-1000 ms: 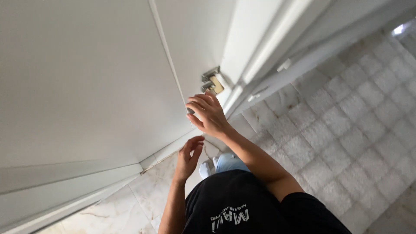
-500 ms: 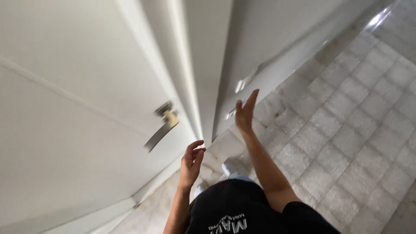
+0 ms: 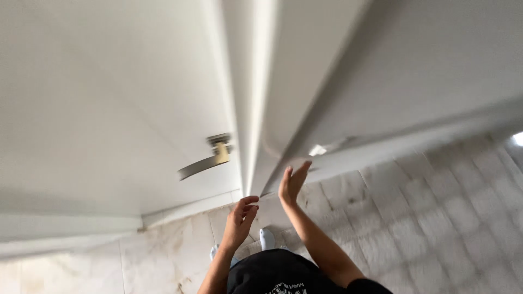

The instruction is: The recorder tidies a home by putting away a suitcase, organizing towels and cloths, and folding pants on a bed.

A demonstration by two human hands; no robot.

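A white door fills the left of the head view, with a metal lever handle on a brass-coloured base. My right hand is raised flat, fingers together and pointing up, close to the white door frame; it holds nothing. My left hand hangs lower with loosely curled fingers apart, empty, below the door's edge. Neither hand touches the handle.
Pale marble floor tiles lie at the lower left. A wall of small square tiles runs along the right. My black shirt and light-coloured shoes show at the bottom.
My right hand came off the door handle and now stands flat near the frame. The view has swung, so the door and handle sit further left. The left hand stayed low.
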